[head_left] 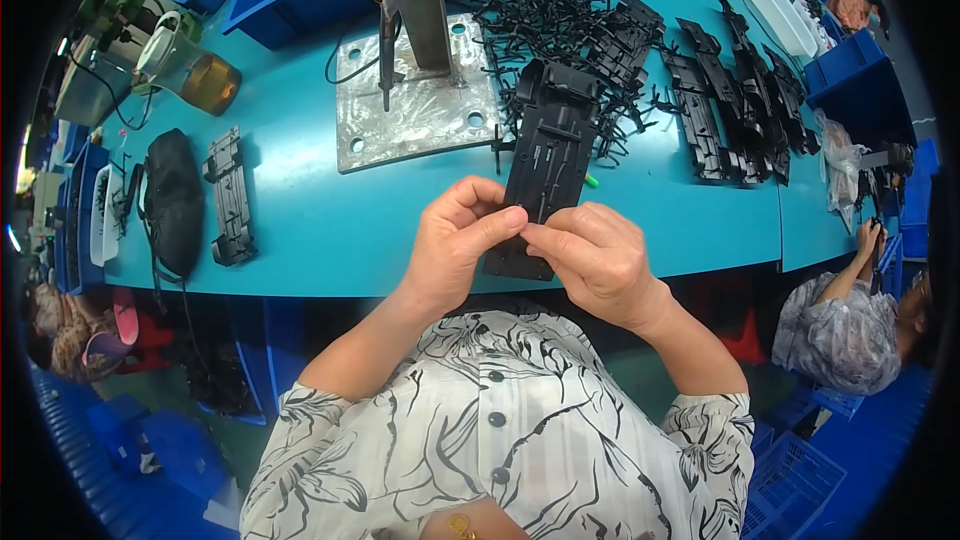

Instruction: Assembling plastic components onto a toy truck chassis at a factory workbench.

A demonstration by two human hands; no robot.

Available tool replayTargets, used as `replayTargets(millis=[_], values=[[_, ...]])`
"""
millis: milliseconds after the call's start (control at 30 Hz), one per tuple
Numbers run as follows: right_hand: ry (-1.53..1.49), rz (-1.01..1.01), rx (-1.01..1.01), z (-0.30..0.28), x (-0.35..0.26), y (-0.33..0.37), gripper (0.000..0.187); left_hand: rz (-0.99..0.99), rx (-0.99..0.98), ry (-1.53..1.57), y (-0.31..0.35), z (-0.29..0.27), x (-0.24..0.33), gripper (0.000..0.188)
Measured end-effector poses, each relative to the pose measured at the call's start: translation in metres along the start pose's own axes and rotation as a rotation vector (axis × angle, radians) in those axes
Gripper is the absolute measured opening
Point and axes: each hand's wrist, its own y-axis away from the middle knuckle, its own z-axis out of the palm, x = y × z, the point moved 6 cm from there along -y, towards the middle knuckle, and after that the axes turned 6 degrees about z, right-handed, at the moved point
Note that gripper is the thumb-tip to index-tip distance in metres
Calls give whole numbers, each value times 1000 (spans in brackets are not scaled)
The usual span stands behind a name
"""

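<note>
A long black plastic chassis (550, 155), like that of a toy car, is held tilted in front of my chest, at the table's near edge. My left hand (460, 240) grips its left side, thumb lying on top and fingers curled behind. From the right, my right hand (600, 255) presses thumb and forefinger together over the lower part of the chassis, close to the left thumb. Whatever those fingertips pinch is too small or hidden to make out. Beyond the chassis lies a heap of thin black plastic pieces (530, 25).
A metal stand on a square steel plate (415, 140) rises behind my hands. More black chassis (700, 110) lie at right, one chassis (230, 195) at left beside a black pouch (172, 200). A jug of brown liquid (205, 80) and a blue bin (290, 0) stand farther back. A co-worker (845, 325) sits at right.
</note>
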Motion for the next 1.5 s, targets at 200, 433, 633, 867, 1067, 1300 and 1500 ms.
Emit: replayTargets(millis=[200, 433, 633, 867, 1067, 1300, 1500], values=[[-82, 63, 76, 4, 1, 8, 28, 49, 61, -23, -1, 10, 5, 10], [-245, 425, 250, -4, 15, 30, 19, 217, 108, -80, -4, 8, 10, 10], [-751, 859, 248, 17, 31, 39, 11, 322, 106, -193, -4, 13, 10, 11], [-933, 971, 215, 26, 39, 41, 9, 324, 92, -210, 0, 14, 8, 11], [-938, 961, 274, 29, 38, 43, 8, 308, 90, -187, 1, 16, 9, 10], [-995, 1047, 210, 29, 39, 42, 8, 336, 100, -199, 5, 14, 10, 10], [-655, 878, 340, 14, 41, 38, 10, 228, 100, -116, 0, 9, 7, 10]])
